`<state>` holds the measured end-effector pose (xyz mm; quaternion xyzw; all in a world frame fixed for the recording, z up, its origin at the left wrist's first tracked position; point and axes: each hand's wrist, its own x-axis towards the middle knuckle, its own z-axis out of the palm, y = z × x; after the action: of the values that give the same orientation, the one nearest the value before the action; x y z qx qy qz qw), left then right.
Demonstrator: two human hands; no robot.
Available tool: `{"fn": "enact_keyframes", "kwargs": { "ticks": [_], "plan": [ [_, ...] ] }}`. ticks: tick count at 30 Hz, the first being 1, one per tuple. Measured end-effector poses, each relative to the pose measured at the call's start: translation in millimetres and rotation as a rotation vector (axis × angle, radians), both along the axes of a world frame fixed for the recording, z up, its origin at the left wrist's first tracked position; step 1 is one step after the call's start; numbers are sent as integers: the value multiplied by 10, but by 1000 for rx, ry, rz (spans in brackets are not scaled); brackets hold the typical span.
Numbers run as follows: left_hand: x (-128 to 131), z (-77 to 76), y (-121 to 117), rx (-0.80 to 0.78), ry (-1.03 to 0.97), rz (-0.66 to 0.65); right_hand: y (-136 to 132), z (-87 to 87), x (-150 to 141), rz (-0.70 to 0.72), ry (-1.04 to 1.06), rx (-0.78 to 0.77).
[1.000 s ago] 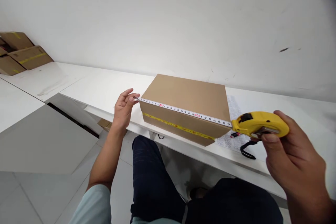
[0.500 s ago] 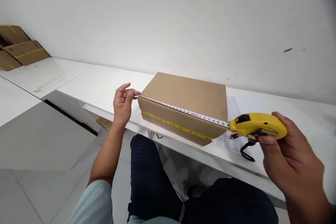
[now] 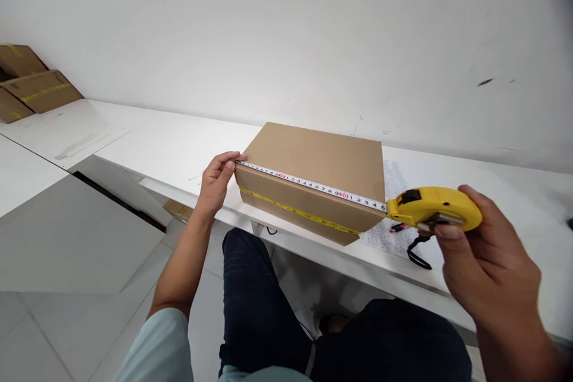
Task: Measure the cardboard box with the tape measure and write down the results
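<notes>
Left hand (image 3: 216, 182): thumb and fingers pinched on the end of the blade (image 3: 308, 184), fingertips at the box's near left top corner. Tip itself is hidden by the fingers, so can't tell if it's hooked or just pressed.

Right hand (image 3: 496, 256): wrapped round the yellow tape measure (image 3: 441, 206), thumb underneath, mouth of the case at the near right top corner. Black strap (image 3: 409, 252) hangs below it.

Blade runs out of the case along the near top edge of the box (image 3: 322, 161), numbers up, looks taut. Box is on the bench (image 3: 170, 131), between the hands, near the front edge, with a yellow strip (image 3: 295, 210) across its near side.

To do this well, I'd say: tip dead flush with the left corner, blade parallel to the edge, no sag or twist. Case level with the top so the blade doesn't lift. Read from straight above the right corner; the case mouth sits close enough to crowd the mark. Light pull only, or the box may slide.

Right of box: printed-looking paper (image 3: 380, 236), with a pen (image 3: 397, 227) on it, partly behind the case. Far left: stacked cartons (image 3: 49, 89) against the wall (image 3: 286, 42).
</notes>
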<state>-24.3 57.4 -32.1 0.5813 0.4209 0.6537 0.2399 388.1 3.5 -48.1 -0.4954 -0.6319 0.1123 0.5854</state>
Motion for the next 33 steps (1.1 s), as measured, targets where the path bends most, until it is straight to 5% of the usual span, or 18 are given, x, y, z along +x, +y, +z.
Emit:
{"fn": "enact_keyframes", "kwargs": {
  "ticks": [15,21,26,30,33],
  "plan": [
    [-93,82,-78,242,502,239,44,170,-79,112,80,-118],
    [-141,342,-114,298,521,212,-45,212,-83,129,109,-103],
    [172,523,-601,417,650,315,-312,176,-76,183,333,-165],
    [618,365,-995,653,897,153,-583,87,-156,296,401,-217],
    [992,158,-1064,858,981,-40,-751,14,-262,459,434,-263]
  ]
}}
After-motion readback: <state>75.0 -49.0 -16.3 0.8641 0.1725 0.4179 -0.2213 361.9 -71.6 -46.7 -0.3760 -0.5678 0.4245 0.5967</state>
